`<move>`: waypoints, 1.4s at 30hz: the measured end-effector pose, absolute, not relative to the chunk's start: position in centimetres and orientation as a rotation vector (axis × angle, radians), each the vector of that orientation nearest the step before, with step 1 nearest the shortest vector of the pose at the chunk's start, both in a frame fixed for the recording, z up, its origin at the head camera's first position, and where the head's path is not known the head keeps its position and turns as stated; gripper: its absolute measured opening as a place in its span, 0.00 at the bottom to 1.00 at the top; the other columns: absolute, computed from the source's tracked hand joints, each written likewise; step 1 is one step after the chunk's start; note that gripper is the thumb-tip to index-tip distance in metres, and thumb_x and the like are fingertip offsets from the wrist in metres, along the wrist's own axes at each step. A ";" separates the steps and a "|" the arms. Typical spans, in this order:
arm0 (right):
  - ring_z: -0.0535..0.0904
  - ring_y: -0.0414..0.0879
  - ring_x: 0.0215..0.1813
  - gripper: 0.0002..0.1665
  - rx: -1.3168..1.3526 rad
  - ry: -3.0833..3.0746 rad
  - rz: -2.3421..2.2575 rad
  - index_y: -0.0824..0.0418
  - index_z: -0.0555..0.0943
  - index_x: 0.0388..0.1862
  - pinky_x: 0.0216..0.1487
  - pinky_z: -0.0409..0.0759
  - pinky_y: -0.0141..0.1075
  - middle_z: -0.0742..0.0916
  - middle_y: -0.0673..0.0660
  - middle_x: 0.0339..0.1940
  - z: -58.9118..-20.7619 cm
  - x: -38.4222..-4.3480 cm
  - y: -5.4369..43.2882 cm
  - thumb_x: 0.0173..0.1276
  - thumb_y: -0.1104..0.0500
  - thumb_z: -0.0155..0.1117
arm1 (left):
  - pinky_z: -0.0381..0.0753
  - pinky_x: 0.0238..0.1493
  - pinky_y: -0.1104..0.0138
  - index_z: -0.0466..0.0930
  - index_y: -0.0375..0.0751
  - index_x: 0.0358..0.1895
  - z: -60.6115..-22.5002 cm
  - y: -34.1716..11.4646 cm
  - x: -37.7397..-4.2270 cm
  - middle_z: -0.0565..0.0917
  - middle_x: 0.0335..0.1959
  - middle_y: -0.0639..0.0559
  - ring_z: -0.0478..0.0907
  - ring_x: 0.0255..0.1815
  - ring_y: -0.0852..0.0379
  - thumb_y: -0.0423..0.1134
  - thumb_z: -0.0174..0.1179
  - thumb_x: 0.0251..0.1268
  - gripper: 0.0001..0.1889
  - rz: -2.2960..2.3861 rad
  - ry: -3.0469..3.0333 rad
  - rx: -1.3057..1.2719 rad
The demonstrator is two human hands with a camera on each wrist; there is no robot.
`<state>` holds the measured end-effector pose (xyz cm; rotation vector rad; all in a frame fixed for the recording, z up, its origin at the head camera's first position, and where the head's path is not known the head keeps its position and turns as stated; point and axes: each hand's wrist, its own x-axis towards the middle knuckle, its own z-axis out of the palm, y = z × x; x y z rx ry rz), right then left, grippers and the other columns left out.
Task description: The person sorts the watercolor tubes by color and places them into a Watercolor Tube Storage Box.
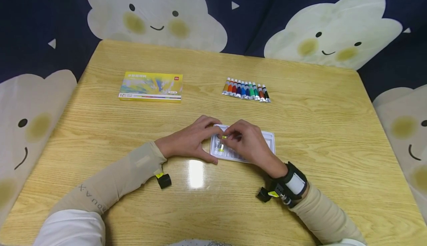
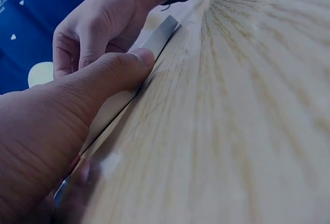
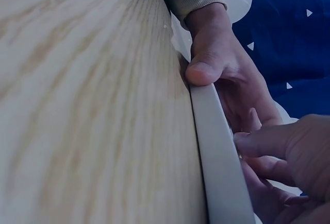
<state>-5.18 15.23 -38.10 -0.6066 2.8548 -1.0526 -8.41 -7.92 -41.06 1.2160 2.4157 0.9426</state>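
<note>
A white plastic tray (image 1: pixel 274 146) with compartments lies on the table in front of the person. The left hand (image 1: pixel 193 139) grips its left end, thumb on the near wall and fingers by the far edge. In the left wrist view, that thumb (image 2: pixel 121 69) presses the tray's side. Over the tray's left part, the right hand (image 1: pixel 247 142) pinches a small paint tube with a yellow band (image 1: pixel 224 137) between thumb and fingertips. Below it a yellow-banded tube (image 1: pixel 221 147) lies in the tray, beside a whitish one (image 1: pixel 217 144). The right hand hides much of the tray.
A row of several colored paint tubes (image 1: pixel 247 90) lies behind the tray. To the back left is a yellow paint box (image 1: pixel 151 87). Dark cloth with cloud faces hangs around the wooden table (image 1: pixel 317 101).
</note>
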 end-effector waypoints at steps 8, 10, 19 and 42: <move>0.83 0.40 0.35 0.08 -0.598 2.848 -1.081 0.59 0.89 0.36 0.37 0.82 0.30 0.88 0.53 0.34 -38.2 -5.1 15.1 0.61 0.59 0.79 | 0.70 0.76 0.55 0.71 0.49 0.51 -41.1 -7.8 -8.4 0.70 0.71 0.49 0.64 0.72 0.51 0.66 0.77 0.48 0.37 0.919 2.457 1.196; 0.83 0.40 0.35 0.07 -0.591 2.857 -1.067 0.58 0.89 0.36 0.36 0.81 0.29 0.87 0.52 0.33 -38.2 -5.1 15.1 0.61 0.58 0.79 | 0.70 0.75 0.54 0.71 0.49 0.50 -41.1 -7.8 -8.4 0.70 0.71 0.49 0.64 0.72 0.51 0.66 0.77 0.48 0.36 0.923 2.453 1.201; 0.84 0.40 0.34 0.04 -0.588 2.905 -1.010 0.57 0.90 0.32 0.36 0.81 0.30 0.88 0.52 0.32 -38.0 -5.1 15.2 0.62 0.58 0.78 | 0.70 0.76 0.54 0.74 0.50 0.49 -40.9 -7.9 -8.4 0.69 0.73 0.49 0.63 0.74 0.51 0.67 0.76 0.49 0.34 0.908 2.452 1.208; 0.86 0.40 0.36 0.04 -0.594 2.905 -1.097 0.58 0.92 0.33 0.37 0.84 0.31 0.89 0.52 0.33 -38.6 -5.3 15.1 0.62 0.59 0.78 | 0.70 0.75 0.56 0.71 0.49 0.53 -41.1 -7.9 -8.5 0.70 0.71 0.51 0.64 0.72 0.53 0.68 0.76 0.49 0.37 0.906 2.456 1.206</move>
